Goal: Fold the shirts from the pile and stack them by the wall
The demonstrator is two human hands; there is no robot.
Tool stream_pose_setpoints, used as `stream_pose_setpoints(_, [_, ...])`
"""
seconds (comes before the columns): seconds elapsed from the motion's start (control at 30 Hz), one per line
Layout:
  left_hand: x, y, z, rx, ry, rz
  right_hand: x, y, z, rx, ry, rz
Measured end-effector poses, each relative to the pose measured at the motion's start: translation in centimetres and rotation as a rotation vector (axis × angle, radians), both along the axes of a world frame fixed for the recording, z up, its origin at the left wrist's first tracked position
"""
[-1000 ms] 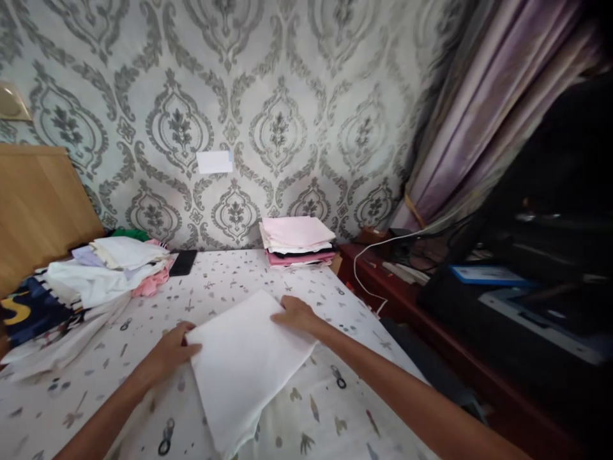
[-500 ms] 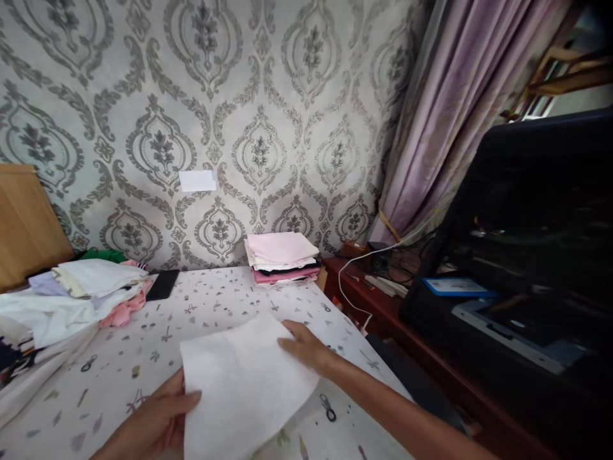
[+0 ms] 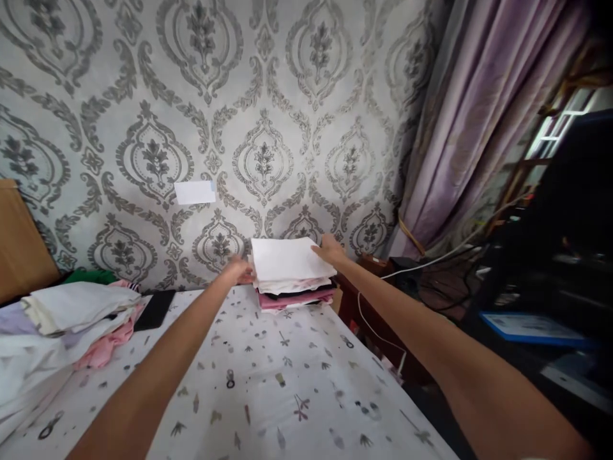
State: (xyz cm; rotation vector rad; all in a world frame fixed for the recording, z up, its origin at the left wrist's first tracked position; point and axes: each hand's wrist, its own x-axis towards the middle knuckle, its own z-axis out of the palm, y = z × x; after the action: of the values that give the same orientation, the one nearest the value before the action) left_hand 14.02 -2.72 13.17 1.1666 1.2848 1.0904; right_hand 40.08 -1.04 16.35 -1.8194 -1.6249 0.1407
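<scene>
A folded white cloth [image 3: 285, 260] lies on top of a stack of folded clothes [image 3: 297, 299] near the wall, covering the pink piece there. At the stack's left side is my left hand [image 3: 238, 269], beside the cloth's edge; its fingers are small and blurred, and their grip cannot be made out. My right hand [image 3: 330, 250] is at the cloth's upper right corner, thumb on top and fingers closed on the edge. Both arms reach forward over the patterned bed sheet [image 3: 258, 396].
Loose clothes [image 3: 71, 319] are heaped at the left beside a flat black object [image 3: 154, 309]. A white cable [image 3: 383, 342] hangs by the bed's right edge. Dark equipment [image 3: 565, 255] and a purple curtain [image 3: 460, 147] stand at the right.
Both hands have moved forward from the near part of the bed, carrying the white cloth onto the stack. The view has shifted slightly.
</scene>
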Motion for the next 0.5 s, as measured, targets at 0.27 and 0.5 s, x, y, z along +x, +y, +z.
stream_pose_setpoints(0.27, [-2.1, -6.5, -11.7, 0.000, 0.031, 0.037, -8.5, 3.4, -7.9, -0.140, -0.237, 0.245])
stream_pose_setpoints(0.5, [-11.8, -15.8, -15.7, 0.204, 0.226, -0.199, -8.9, 4.6, -10.7, -0.115, -0.365, 0.256])
